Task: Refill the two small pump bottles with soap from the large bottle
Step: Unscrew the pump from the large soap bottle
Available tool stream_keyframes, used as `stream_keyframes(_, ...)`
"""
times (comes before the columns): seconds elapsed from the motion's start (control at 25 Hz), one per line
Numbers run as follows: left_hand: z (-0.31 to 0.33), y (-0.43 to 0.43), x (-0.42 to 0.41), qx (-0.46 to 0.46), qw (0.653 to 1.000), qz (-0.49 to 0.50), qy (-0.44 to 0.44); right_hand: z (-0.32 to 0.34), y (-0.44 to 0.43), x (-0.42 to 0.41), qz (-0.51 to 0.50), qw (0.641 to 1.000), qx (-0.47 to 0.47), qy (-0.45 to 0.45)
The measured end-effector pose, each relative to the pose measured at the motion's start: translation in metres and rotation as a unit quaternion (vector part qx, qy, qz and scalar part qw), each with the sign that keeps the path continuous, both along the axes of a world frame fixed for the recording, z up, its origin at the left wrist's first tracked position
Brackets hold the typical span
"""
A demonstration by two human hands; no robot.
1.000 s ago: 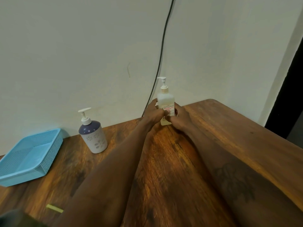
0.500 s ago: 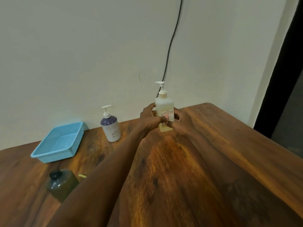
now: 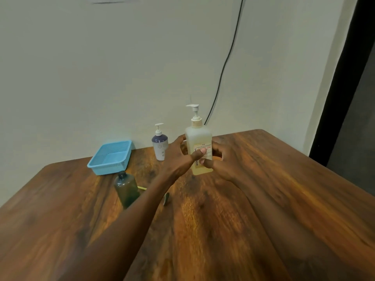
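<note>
**Both grips on the clear pump bottle**

My left grip [image 3: 178, 157] is closed round the left side of the clear pump bottle [image 3: 198, 138], with the thumb laid across its label. My right grip [image 3: 222, 163] curls round the right side a little lower, its thumb at the label's bottom edge. The bottle is upright between them, its white pump head fitted and pointing left, and its contents look yellowish low down. It is toward the far edge of the surface [image 3: 284, 189], about midway along. I cannot tell whether its base touches the wood.

Just left of my left grip, the purple-and-white pump bottle [image 3: 160, 147] stands at the far edge by the wall. Farther left, near the far left corner, lies the blue basket [image 3: 110, 157]. Nearer me, the dark capped bottle [image 3: 126, 189] stands upright, partly hidden behind my left forearm. A small yellow scrap [image 3: 142, 187] lies just beside it. A black cable [image 3: 223, 67] runs down the wall behind.
</note>
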State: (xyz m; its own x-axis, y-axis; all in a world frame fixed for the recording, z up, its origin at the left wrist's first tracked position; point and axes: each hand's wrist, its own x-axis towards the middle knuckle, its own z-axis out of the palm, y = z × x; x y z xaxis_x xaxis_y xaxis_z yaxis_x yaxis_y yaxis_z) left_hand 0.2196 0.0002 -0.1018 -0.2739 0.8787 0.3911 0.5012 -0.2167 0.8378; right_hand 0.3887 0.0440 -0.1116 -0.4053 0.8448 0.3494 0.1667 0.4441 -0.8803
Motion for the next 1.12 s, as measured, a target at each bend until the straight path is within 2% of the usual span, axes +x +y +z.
stream_keyframes(0.28, -0.009, -0.101, -0.027, 0.026, 0.999, 0.010, -0.029, -0.001, -0.073, -0.017, 0.064, 0.997, 0.036, -0.009)
stream_keyframes(0.48, -0.019, -0.143, -0.048, 0.034, 0.998, 0.020, -0.051, -0.003, -0.100, -0.033, 0.139, 0.990, 0.024, 0.025)
stream_keyframes(0.6, -0.030, -0.157, -0.063, 0.030, 0.998, 0.019, -0.059, -0.004, -0.108, -0.047, 0.157, 0.984, 0.025, 0.077)
stream_keyframes(0.72, -0.046, -0.167, -0.071, 0.014, 0.999, 0.023, -0.024, 0.006, -0.117, -0.065, 0.114, 0.982, 0.058, 0.139)
stream_keyframes(0.88, -0.061, -0.169, -0.070, 0.007, 0.999, 0.040, -0.011, 0.015, -0.124, -0.091, 0.001, 0.981, 0.172, 0.088)
stream_keyframes(1.12, -0.058, -0.161, -0.077, 0.028, 0.998, 0.050, -0.014, 0.020, -0.114, -0.103, -0.015, 0.979, 0.196, 0.057)
